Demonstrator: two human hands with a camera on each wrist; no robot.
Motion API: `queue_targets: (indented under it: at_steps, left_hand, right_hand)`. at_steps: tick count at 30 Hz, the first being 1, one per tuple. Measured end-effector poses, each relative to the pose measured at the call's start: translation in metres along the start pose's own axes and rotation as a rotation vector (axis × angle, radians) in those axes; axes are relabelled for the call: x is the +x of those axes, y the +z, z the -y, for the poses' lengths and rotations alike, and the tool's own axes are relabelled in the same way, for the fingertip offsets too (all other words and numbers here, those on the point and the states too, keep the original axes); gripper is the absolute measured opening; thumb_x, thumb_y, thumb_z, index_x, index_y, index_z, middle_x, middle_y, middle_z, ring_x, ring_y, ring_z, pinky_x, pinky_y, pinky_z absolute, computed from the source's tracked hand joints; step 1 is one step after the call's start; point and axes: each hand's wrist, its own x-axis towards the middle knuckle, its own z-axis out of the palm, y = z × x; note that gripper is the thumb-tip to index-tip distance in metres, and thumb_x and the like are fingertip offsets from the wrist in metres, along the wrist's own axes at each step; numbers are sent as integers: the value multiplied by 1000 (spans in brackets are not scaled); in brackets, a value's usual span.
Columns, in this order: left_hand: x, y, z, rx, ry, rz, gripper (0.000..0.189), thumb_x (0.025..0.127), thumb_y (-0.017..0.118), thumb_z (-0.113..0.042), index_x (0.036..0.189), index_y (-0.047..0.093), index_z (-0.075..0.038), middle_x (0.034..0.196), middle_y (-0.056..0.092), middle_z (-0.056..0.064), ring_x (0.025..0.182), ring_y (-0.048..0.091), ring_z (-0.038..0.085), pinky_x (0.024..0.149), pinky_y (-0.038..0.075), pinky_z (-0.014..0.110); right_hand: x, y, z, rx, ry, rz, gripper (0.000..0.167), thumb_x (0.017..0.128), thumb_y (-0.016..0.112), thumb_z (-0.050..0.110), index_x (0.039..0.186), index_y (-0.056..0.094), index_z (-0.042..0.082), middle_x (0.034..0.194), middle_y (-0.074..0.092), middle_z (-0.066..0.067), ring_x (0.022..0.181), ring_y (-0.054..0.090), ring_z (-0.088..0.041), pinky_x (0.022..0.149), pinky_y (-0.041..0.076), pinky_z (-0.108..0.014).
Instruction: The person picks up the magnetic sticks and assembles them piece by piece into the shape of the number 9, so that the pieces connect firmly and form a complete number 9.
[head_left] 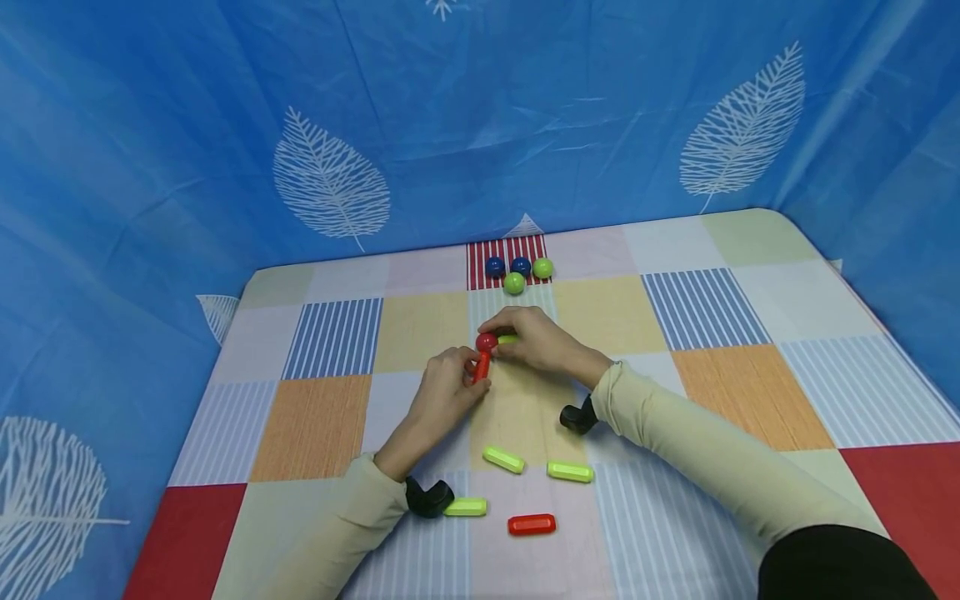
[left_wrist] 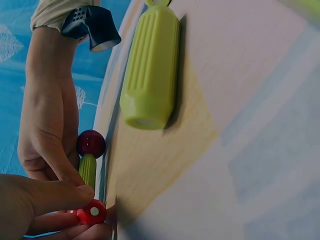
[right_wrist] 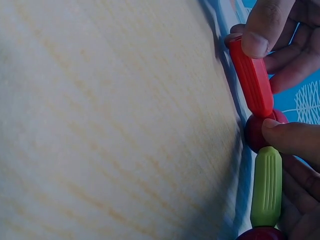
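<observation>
The red rod [head_left: 482, 367] meets the red ball [head_left: 486, 342] end-on, about midway between the left and right edges of the table [head_left: 420, 333] and short of its far edge; a green rod [right_wrist: 266, 187] joins the ball from the right, with a 2nd red ball [left_wrist: 91, 144] on its other end. The left hand [head_left: 444, 385], its forearm slanting in from the near edge, pinches the red rod between thumb and curled fingers. The right hand [head_left: 536, 337], its forearm crossing from the near right corner, is bent round the joint: its thumb clamps the red ball, its fingers lying behind the green rod. Both wrists wear black straps [head_left: 579, 414]. Beyond, by the middle of the far edge, sit 2 blue balls [head_left: 521, 266] and 2 green balls [head_left: 513, 283]. Toward the near edge lie 3 loose green rods [head_left: 503, 459] and 1 loose red rod [head_left: 532, 524].
</observation>
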Motion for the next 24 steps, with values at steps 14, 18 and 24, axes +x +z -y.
queue_targets:
  at_steps: [14, 18, 24]
  left_hand:
    - [4, 5, -5, -104, -86, 11, 31, 78, 81, -3, 101, 62, 6, 84, 63, 11, 66, 58, 13, 59, 50, 22]
    - [6, 5, -5, -123, -111, 19, 32, 78, 82, -4, 100, 61, 5, 85, 63, 11, 67, 59, 13, 61, 50, 22]
    - [5, 3, -5, -133, -122, 28, 32, 78, 82, -4, 100, 61, 5, 86, 64, 12, 68, 59, 14, 61, 51, 24]
  right_hand:
    - [0, 0, 1, 13, 28, 0, 34, 86, 74, 5, 120, 70, 5, 115, 69, -9, 112, 61, -23, 98, 46, -38]
    - [0, -1, 1, 15, 23, 1, 34, 86, 73, 4, 120, 69, 4, 115, 69, -9, 112, 61, -24, 97, 46, -39]
    - [0, 0, 2, 22, 30, 12, 35, 86, 73, 3, 121, 69, 3, 116, 69, -10, 112, 61, -24, 98, 46, -40]
